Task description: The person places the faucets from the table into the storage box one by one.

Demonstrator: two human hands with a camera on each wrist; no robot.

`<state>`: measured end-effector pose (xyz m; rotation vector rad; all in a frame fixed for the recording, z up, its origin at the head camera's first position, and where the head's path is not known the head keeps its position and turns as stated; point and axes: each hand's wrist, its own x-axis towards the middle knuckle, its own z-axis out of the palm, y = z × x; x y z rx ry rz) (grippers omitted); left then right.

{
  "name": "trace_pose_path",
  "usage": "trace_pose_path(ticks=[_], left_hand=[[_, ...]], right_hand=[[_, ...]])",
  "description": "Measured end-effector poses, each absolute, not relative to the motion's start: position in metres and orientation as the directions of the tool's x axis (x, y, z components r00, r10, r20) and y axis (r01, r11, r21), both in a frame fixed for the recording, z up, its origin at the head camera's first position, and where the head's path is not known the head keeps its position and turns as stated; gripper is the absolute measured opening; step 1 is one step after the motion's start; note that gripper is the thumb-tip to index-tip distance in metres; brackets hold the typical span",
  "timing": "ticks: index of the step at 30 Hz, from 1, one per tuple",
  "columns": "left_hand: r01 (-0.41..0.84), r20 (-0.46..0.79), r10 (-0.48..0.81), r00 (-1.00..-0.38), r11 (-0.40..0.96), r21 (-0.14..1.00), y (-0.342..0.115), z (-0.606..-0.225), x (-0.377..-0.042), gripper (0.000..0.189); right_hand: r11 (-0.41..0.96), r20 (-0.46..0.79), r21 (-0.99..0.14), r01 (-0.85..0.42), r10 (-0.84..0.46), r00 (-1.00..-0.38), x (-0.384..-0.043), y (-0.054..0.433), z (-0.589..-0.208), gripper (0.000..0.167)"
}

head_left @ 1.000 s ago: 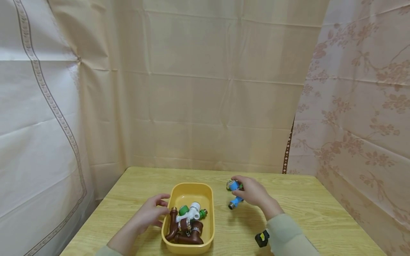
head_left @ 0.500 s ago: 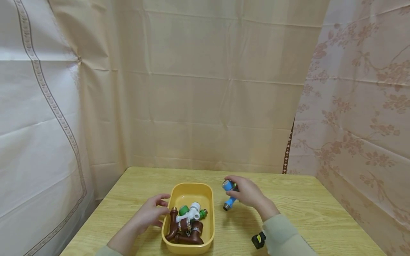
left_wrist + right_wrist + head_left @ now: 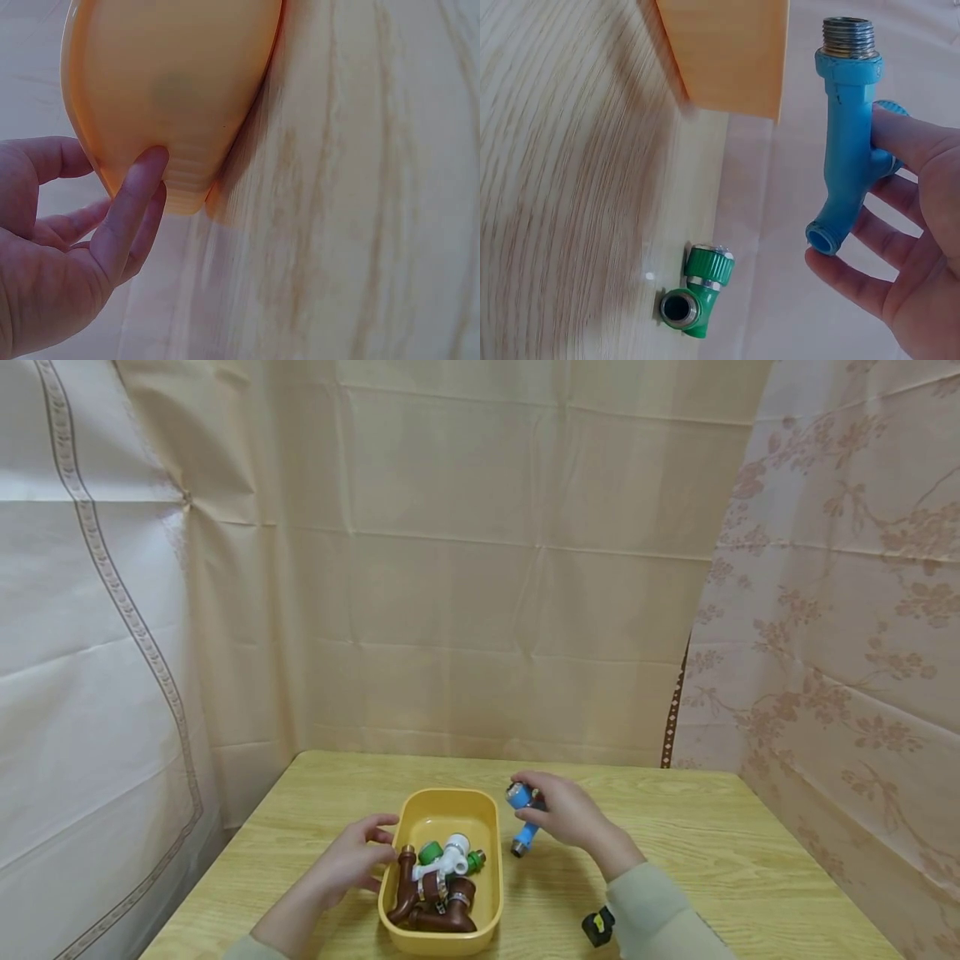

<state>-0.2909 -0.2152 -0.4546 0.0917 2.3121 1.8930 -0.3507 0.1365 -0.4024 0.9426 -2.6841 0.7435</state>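
My right hand point(image 3: 566, 810) grips a blue plastic tap point(image 3: 847, 142) with a threaded metal end. It is held above the table, to the right of a yellow bin point(image 3: 491, 827). My left hand point(image 3: 358, 857) is at the bin's left side, fingertips point(image 3: 155, 156) touching the outer wall, the fingers fairly straight. Inside the bin lie brown taps point(image 3: 405, 885), a white tap point(image 3: 452, 857) and green parts point(image 3: 431, 852). A green fitting point(image 3: 709, 266) with a round opening stands on the table beyond the blue tap in the right wrist view; the right hand mostly hides it in the head view.
The wooden table point(image 3: 720, 852) extends to the right and behind the bin. Pale curtains point(image 3: 487, 568) hang close around its back and sides. A small black device point(image 3: 598, 927) with a yellow mark sits at the right sleeve.
My right hand has moved left toward the bin, carrying the blue tap with it. The left hand and the bin have stayed in place.
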Motion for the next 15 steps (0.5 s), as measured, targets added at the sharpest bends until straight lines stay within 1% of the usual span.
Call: trace_pose_path(ticks=[15], left_hand=[[-0.042, -0.071, 0.146, -0.987, 0.194, 0.980, -0.216, -0.456, -0.292, 0.067]], right_hand=[[0.615, 0.341, -0.409, -0.675, -0.583, -0.738, -0.345, 0.119, -0.403, 0.049]])
